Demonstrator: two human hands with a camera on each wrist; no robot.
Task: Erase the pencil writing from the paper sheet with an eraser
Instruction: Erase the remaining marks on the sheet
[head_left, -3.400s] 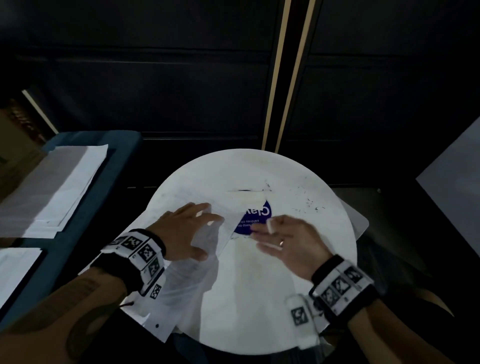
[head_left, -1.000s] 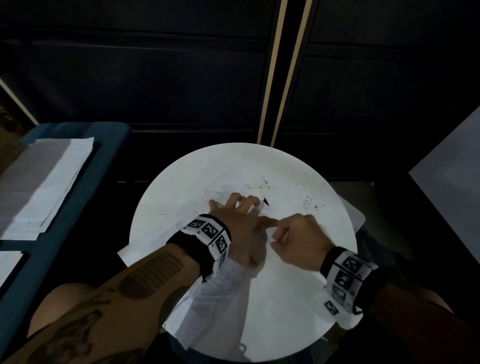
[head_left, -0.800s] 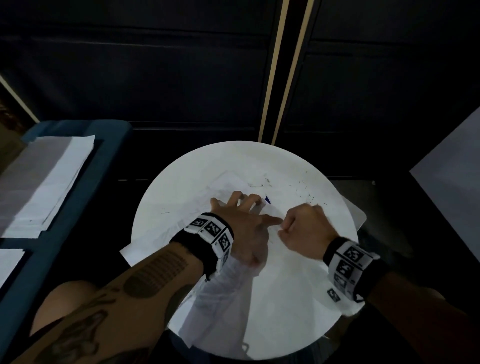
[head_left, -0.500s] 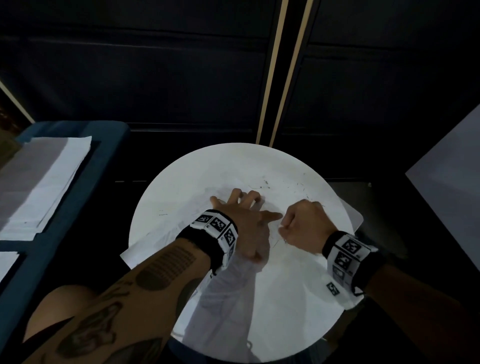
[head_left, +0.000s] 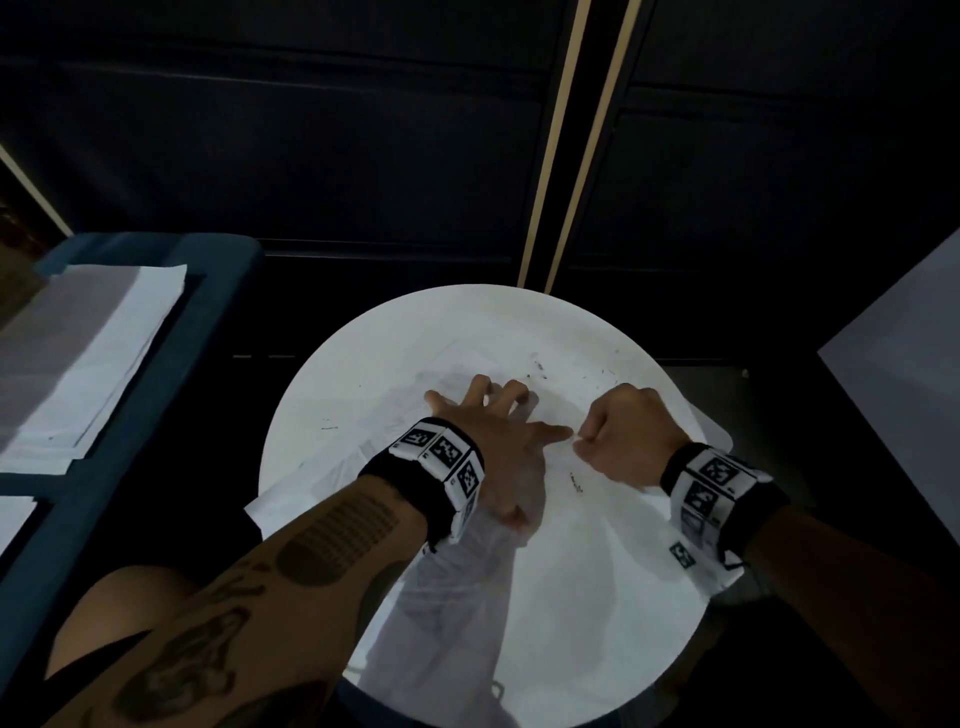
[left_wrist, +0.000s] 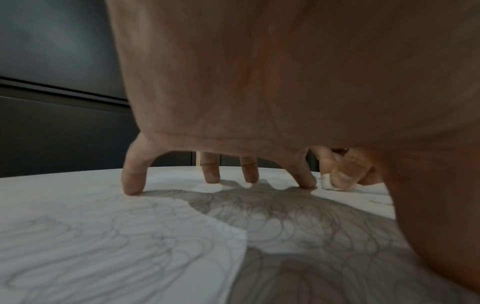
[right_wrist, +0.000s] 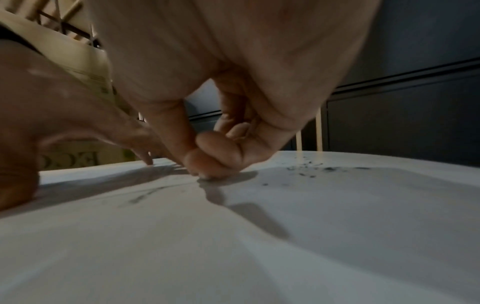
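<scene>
A white paper sheet (head_left: 571, 551) lies on the round white table (head_left: 332, 374). Looping pencil writing (left_wrist: 272, 207) covers the part under my left hand. My left hand (head_left: 493, 421) is spread, its straight fingertips (left_wrist: 132, 185) pressing the paper flat. Just to its right, my right hand (head_left: 623, 431) is curled into a fist. Its thumb and fingers pinch a small white eraser (left_wrist: 326, 182) whose tip touches the paper beside my left thumb. In the right wrist view the eraser (right_wrist: 207, 177) barely shows under the fingertips. A few short pencil marks (head_left: 575, 486) remain near the right wrist.
Dark eraser crumbs (head_left: 537, 366) are scattered on the far side of the table and show in the right wrist view (right_wrist: 330, 169). A blue bench (head_left: 171, 374) with stacked papers (head_left: 88, 353) stands at the left. Dark wall panels rise behind.
My left hand moved right across the sheet and now covers the blue printed patch. My right hand curled onto the eraser, then shifted slightly away from me and to the right over the last second.
</scene>
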